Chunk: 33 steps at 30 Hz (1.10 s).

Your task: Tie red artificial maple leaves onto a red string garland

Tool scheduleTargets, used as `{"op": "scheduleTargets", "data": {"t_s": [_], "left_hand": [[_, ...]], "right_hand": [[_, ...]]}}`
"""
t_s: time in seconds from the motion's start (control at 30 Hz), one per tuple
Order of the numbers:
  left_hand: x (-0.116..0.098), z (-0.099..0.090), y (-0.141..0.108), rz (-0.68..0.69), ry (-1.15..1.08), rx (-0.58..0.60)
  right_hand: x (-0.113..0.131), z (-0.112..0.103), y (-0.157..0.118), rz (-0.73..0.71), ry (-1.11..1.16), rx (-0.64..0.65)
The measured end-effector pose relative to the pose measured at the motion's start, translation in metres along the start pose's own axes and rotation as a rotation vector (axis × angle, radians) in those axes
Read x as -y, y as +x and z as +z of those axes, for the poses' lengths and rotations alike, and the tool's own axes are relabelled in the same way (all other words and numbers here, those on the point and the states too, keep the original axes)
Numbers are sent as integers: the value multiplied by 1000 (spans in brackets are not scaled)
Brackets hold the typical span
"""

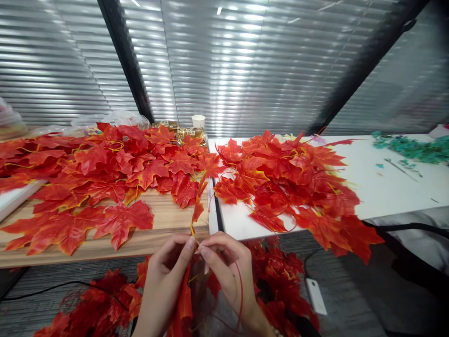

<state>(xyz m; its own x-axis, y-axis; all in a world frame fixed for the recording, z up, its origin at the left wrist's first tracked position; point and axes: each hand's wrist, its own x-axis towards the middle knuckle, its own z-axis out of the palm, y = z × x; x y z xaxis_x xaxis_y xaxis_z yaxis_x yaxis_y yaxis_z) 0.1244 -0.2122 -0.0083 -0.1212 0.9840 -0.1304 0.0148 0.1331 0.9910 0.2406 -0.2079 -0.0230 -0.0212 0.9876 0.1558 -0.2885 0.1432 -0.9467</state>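
My left hand (164, 276) is closed, thumb and forefinger pinching the yellow stem of an artificial maple leaf (198, 209), which stands edge-on above the fingertips. Close beside it, my right hand (228, 264) pinches at the same stem, its fingertips almost touching the left thumb. From around the right hand a thin red strand (241, 292) loops down over the wrist. What exactly lies between the right fingertips is too small to make out. Another red leaf (184, 304) hangs below the left hand, partly hidden by it.
Red maple leaves (115, 164) are heaped on the wooden table (168, 217). A second heap (280, 173) covers part of the white table (382, 187). More leaves (101, 304) lie below. A paper cup (198, 121), gold packets (187, 135), green foliage (417, 147) and a white power strip (316, 296) are around.
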Motion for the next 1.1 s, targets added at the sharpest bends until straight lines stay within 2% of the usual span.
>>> {"op": "scheduleTargets", "data": {"t_s": [0.53, 1.1], "left_hand": [[2, 1, 1, -19, -10, 10], [2, 1, 1, -29, -25, 0]], "right_hand": [[0, 1, 0, 63, -25, -13], [0, 0, -1, 55, 10, -4]]}}
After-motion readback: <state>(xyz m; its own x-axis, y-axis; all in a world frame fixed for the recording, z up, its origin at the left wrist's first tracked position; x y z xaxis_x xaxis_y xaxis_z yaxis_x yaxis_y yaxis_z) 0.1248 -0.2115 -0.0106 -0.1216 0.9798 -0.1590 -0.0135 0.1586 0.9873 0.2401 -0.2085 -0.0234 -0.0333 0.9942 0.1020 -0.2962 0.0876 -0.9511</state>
